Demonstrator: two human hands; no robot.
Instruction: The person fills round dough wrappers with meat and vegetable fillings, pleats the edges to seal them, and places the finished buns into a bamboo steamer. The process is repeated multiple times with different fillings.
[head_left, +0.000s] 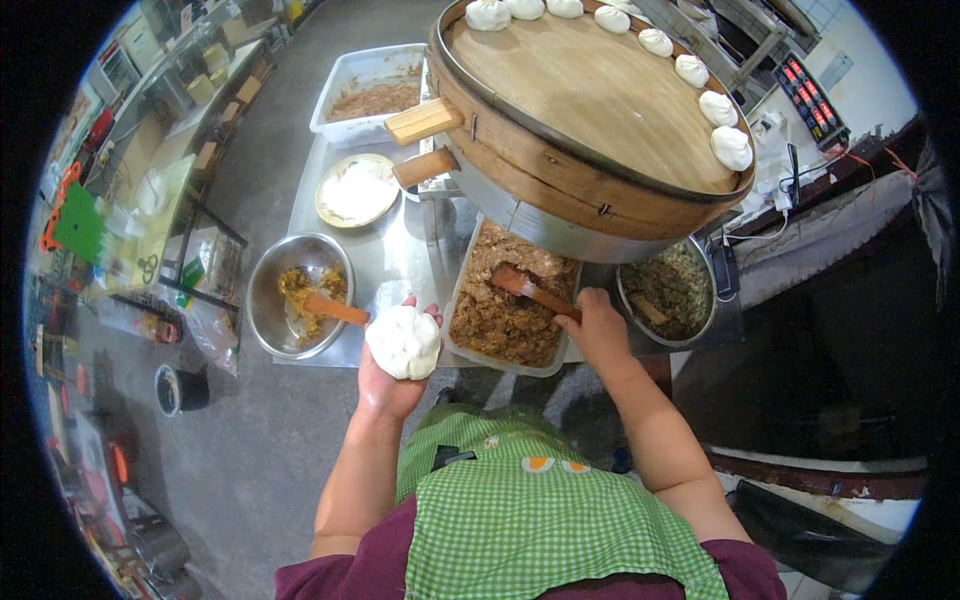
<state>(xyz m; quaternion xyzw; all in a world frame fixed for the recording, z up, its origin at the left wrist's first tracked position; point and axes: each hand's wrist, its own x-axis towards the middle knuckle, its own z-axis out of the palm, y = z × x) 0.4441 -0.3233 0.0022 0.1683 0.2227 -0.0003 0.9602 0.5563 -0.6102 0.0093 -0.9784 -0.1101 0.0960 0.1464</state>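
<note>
A round of white dough (403, 342) lies on the upturned palm of my left hand (388, 394), with the fingertips showing past its far edge. My right hand (600, 330) grips the handle of a wooden spatula (547, 295). Its blade rests in the brown minced filling (499, 322) that fills a rectangular plastic tub (517, 367). Left of the dough, a steel bowl (259, 319) contains yellowish filling and another wooden spatula (337, 307). To the right of my right hand is a steel bowl (710, 319) of greenish filling, with a wooden handle sticking out.
Beyond the tub, a bamboo steamer (540, 161) overhangs it, several white buns (656, 43) along its far rim. A plate of white powder (358, 191) and a plastic bin of brown filling (352, 135) stand at the back left. A digital display (810, 101) is at right.
</note>
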